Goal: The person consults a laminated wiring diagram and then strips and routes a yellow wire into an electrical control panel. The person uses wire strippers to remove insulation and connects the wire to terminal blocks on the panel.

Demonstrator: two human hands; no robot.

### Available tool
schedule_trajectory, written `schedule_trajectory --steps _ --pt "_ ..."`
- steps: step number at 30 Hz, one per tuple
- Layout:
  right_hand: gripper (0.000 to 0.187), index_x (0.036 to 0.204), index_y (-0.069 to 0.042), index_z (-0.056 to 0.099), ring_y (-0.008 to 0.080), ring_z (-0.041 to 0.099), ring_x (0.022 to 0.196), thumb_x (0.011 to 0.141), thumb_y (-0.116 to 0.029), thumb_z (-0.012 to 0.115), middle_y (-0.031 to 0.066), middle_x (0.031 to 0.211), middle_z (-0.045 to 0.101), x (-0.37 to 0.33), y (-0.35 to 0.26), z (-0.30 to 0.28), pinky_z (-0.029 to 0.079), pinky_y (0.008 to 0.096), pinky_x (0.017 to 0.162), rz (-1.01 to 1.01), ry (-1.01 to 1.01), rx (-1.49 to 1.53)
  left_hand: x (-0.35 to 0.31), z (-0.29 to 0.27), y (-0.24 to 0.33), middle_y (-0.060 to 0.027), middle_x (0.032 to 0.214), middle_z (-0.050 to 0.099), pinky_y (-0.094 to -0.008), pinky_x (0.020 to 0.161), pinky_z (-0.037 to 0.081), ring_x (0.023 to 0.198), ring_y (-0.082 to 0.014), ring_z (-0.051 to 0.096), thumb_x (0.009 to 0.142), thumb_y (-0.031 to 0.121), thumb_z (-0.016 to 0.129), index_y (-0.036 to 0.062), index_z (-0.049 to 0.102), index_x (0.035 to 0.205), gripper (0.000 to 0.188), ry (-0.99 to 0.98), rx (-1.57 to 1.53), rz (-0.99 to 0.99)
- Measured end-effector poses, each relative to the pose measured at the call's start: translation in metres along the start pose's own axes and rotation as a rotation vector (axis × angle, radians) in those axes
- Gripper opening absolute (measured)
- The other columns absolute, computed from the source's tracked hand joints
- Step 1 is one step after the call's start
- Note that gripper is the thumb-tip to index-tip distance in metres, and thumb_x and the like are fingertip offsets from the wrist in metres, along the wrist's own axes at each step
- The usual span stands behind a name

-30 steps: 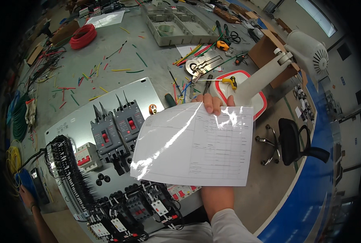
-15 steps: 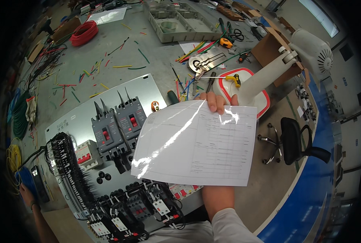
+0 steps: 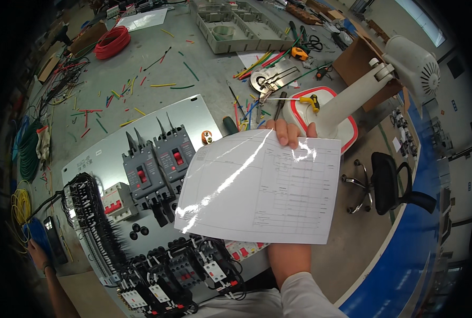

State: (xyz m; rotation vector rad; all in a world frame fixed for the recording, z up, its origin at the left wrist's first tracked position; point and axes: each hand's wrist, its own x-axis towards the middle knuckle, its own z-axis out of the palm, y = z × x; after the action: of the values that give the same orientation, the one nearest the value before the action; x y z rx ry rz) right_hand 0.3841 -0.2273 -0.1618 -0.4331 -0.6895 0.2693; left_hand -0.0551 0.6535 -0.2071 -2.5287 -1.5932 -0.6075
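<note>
While right hand (image 3: 291, 132) pinched laminated sheet (image 3: 262, 188) over panel (image 3: 140, 180) | left hand (image 3: 37, 249) grip unclear | risk: glare hiding print, misread.

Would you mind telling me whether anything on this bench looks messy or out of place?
Yes: short offcuts of coloured wire lie scattered loose across the grey bench beyond the metal panel. The right hand holds a glossy sheet above the panel.

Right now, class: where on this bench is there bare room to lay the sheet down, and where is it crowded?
Bare patches: the grey bench between the red wire coil and the grey tray, and the strip right of the sheet toward the chair. Crowded: the metal panel with breakers, and the tools near the fan base.
</note>
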Motion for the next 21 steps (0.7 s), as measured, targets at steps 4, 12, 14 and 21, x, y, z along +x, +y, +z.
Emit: schedule_trajectory --steps 4,12,14,21 --pt "0.077 0.073 -0.021 0.055 0.0178 0.045 0.096 0.113 -0.062 0.003 -0.0012 0.085 0.051 -0.004 0.004 -0.010 0.045 0.0381 0.106 -0.029 -0.031 0.006 0.003 -0.001 -0.004 -0.0265 0.148 0.062 -0.0547 0.108 0.048 0.133 -0.0492 0.059 0.115 0.057 0.036 0.0121 0.059 0.153 0.064 -0.012 -0.016 0.005" --pt "0.077 0.073 -0.020 0.055 0.0180 0.045 0.097 0.114 -0.063 0.006 -0.0008 0.086 0.051 -0.001 -0.003 0.005 0.045 0.0396 0.108 0.032 0.028 0.008 0.004 -0.001 -0.006 -0.0277 0.143 0.064 -0.0526 0.109 0.048 0.131 -0.0486 0.060 0.115 0.056 0.037 0.0084 0.061 0.151 0.064 0.011 -0.013 0.050" --pt "0.076 0.072 -0.020 0.055 0.0187 0.046 0.100 0.114 -0.062 0.007 -0.0003 0.086 0.051 -0.002 -0.002 0.004 0.045 0.0402 0.109 0.016 0.040 -0.007 0.005 -0.004 -0.006 -0.0282 0.142 0.065 -0.0522 0.109 0.047 0.131 -0.0485 0.061 0.115 0.054 0.038 0.0075 0.061 0.150 0.063 0.002 0.005 0.058" --pt "0.076 0.073 -0.019 0.054 0.0206 0.048 0.111 0.114 -0.061 0.006 0.0005 0.090 0.052 0.000 -0.003 0.004 0.044 0.0433 0.116 0.047 -0.008 0.012 0.001 -0.009 0.001 -0.0298 0.141 0.065 -0.0516 0.109 0.047 0.129 -0.0488 0.061 0.115 0.052 0.038 0.0044 0.063 0.147 0.062 0.022 -0.003 0.069"
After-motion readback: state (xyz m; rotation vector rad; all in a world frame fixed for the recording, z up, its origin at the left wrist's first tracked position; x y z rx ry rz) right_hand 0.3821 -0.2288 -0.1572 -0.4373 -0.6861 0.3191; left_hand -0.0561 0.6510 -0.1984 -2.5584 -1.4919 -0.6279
